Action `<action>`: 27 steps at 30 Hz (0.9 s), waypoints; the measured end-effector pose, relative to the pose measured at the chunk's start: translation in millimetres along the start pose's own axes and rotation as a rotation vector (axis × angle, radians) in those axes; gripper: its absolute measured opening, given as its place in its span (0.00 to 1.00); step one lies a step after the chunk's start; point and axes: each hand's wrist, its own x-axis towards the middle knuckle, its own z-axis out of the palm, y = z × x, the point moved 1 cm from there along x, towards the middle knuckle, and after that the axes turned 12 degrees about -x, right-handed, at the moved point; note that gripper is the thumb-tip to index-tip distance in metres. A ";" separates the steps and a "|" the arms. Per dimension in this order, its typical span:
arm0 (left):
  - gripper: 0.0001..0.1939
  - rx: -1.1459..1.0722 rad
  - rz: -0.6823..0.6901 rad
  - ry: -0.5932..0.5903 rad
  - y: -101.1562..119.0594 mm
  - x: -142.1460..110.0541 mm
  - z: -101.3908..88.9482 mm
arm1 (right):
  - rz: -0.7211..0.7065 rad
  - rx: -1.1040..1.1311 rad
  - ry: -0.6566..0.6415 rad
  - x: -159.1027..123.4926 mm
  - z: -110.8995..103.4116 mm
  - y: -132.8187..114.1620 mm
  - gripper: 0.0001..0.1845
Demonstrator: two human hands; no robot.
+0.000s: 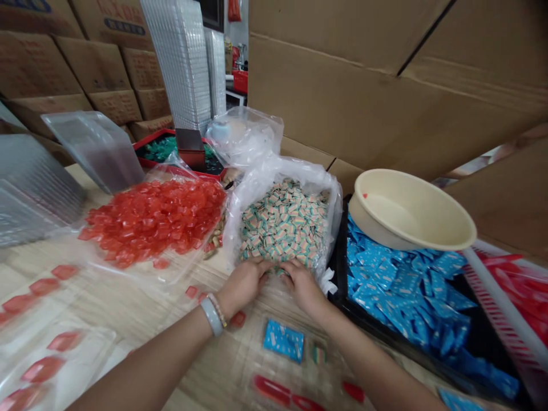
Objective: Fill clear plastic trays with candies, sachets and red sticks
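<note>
A container lined with clear plastic (336, 200) holds a heap of small striped squares (285, 220) in green, pink and cream. Both hands meet at its front edge, fingertips at the near side of the heap. My left hand (246, 283), with a pale band and a beaded bracelet at the wrist, has its fingers bent inward. Close beside it, my right hand (302, 285) curls its fingers toward the left. What lies between the fingertips is too small to make out. Below the hands, a blue packet (283, 341), a striped square (318, 353) and a red plastic piece (272, 389) lie in a clear tray.
Red translucent pieces (158, 220) are heaped on plastic at left. Several more sit in clear trays (96, 342). To the right, a black tray (342, 274) holds blue packets, with a cream basin (411, 205) on top. Stacked clear trays (180, 68) and cardboard (342, 91) stand behind.
</note>
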 end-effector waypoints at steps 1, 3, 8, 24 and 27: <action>0.15 0.004 0.007 -0.008 0.9 0.7 -0.6 | 0.012 0.005 0.000 1.1 0.4 0.5 0.17; 0.14 0.007 0.012 -0.021 2.5 2.1 -1.7 | 0.043 -0.004 -0.002 2.3 1.6 0.3 0.19; 0.13 -0.011 0.016 -0.006 1.3 2.4 -1.3 | 0.077 -0.018 0.023 0.6 2.2 -4.6 0.17; 0.14 0.200 0.004 -0.135 8.4 14.4 2.8 | 0.081 0.051 0.096 -1.4 5.6 -5.1 0.13; 0.15 0.246 -0.068 -0.219 14.6 20.1 5.6 | 0.080 0.037 0.061 -2.5 1.0 -7.0 0.12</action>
